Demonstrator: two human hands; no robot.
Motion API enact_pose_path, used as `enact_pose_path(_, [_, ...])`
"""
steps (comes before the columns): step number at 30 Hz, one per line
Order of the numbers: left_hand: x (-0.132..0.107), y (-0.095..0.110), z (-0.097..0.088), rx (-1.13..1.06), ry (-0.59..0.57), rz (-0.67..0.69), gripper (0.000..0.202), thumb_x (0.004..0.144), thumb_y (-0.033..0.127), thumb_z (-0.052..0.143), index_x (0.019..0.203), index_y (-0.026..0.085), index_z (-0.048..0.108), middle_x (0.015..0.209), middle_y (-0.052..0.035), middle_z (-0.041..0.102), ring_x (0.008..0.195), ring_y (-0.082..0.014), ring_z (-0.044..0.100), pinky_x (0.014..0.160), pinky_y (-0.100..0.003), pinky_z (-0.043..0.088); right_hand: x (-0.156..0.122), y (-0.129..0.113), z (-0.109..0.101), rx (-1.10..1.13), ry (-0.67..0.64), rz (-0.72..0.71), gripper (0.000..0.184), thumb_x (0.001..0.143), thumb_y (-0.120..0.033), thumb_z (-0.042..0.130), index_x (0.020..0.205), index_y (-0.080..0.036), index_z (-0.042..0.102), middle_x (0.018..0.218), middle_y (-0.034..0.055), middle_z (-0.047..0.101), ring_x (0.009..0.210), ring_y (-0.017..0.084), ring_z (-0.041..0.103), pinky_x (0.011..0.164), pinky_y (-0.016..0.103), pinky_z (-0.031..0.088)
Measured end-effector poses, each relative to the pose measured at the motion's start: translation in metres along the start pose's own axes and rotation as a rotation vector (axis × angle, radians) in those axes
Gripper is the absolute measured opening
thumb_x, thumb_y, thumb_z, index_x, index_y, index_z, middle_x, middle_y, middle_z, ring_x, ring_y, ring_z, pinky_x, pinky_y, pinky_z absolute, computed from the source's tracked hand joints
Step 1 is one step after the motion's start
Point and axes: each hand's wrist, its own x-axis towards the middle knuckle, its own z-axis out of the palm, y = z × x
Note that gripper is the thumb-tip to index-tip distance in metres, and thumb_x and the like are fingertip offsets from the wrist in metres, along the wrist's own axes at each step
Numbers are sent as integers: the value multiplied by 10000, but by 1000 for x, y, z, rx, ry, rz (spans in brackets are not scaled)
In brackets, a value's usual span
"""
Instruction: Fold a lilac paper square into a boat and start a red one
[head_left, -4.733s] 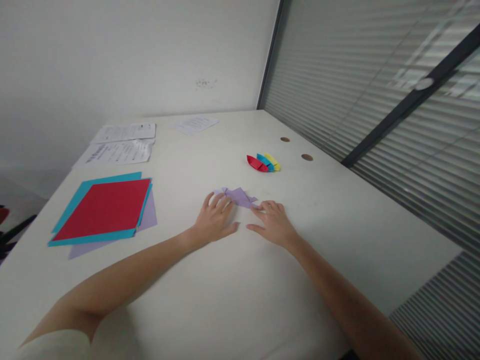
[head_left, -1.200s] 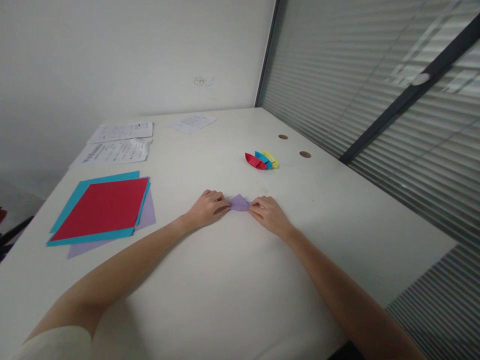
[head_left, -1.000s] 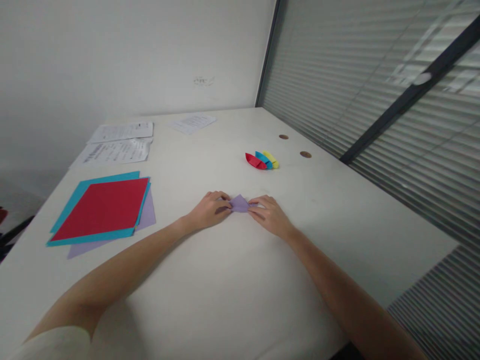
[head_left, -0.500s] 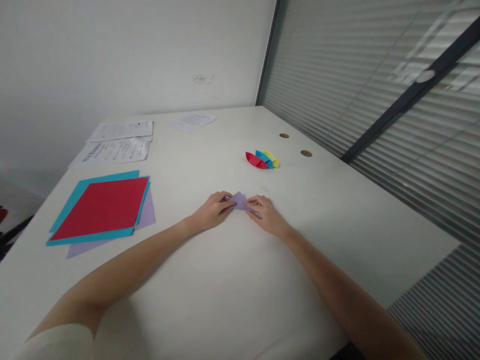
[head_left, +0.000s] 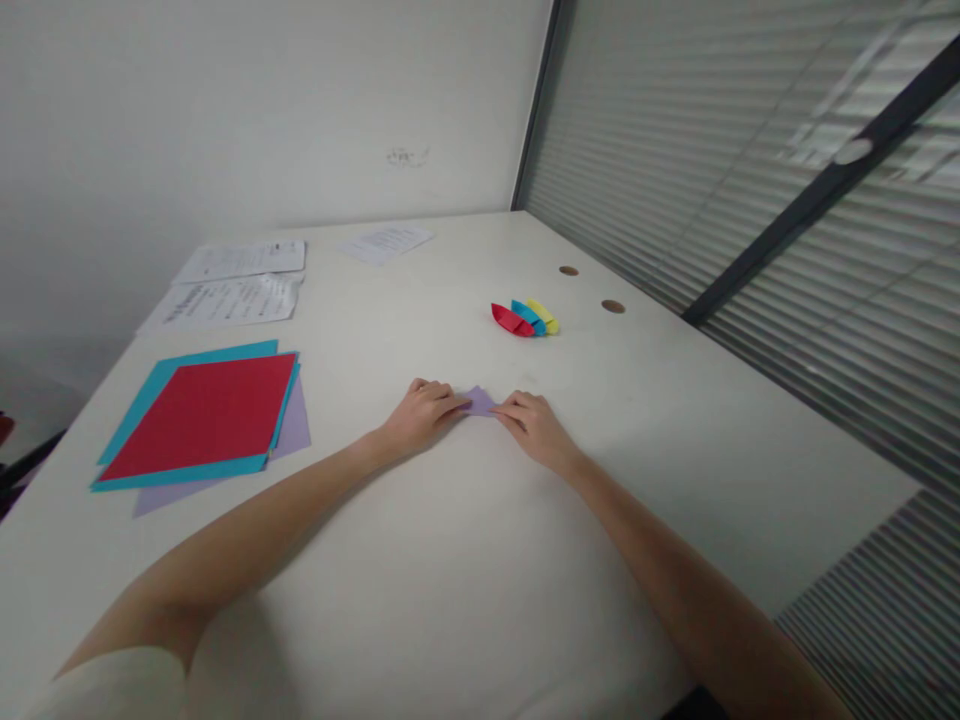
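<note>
- Two hands meet over one folded purple paper (head_left: 478, 403), which lies on the white tabletop (head_left: 375, 330) with its visible peak pointing away from the person.
- Left hand (head_left: 424, 412): thumb and fingers are pinched closed on the paper's left end.
- Right hand (head_left: 534, 424): its fingers likewise grip the right end.
- Holding both ends probably presses the creases flat and prevents so light a piece from sliding.
- The purple paper sits directly between the two sets of fingers, its middle exposed, its ends covered by them.
- A red piece (head_left: 512, 320), a blue piece (head_left: 529, 317) and a yellow piece (head_left: 544, 316), all folded, rest close together beyond the hands, likely out of their way.
- Coloured sheets (head_left: 206, 415) lie stacked well to the left, perhaps leaving the forearms room.
</note>
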Motion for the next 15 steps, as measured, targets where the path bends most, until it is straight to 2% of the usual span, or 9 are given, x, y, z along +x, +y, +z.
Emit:
enact_pose_path(4, [3, -4, 0, -200, 0, -128, 221, 908, 363, 603, 935, 169, 707, 823, -36, 708, 721, -146, 600, 792, -320, 401, 2, 2, 3, 109, 23, 87, 199, 956, -266, 527, 1007, -201, 708, 904, 62, 703, 862, 194, 642, 824, 361, 435])
enact_pose_path(8, [4, -9, 1, -365, -47, -209, 234, 896, 377, 598, 834, 178, 702, 790, -26, 679, 671, -131, 573, 687, -268, 428, 3, 1, 4, 206, 24, 120, 171, 943, -255, 536, 943, -204, 699, 895, 57, 704, 829, 181, 643, 795, 328, 458])
enact_pose_path(12, [5, -13, 7, -290, 0, -217, 242, 900, 385, 586, 856, 169, 687, 908, -66, 648, 748, -153, 566, 712, -285, 439, 5, 1, 6, 229, 59, 154, 159, 932, -246, 536, 907, -199, 686, 882, 55, 665, 808, 168, 625, 764, 301, 474])
enact_pose_path(15, [7, -15, 10, -152, 16, -163, 254, 912, 392, 569, 848, 172, 679, 805, -63, 642, 813, -193, 558, 804, -344, 426, 6, 3, 8, 224, 102, 164, 176, 936, -269, 524, 892, -197, 678, 907, 62, 634, 842, 168, 617, 798, 303, 486])
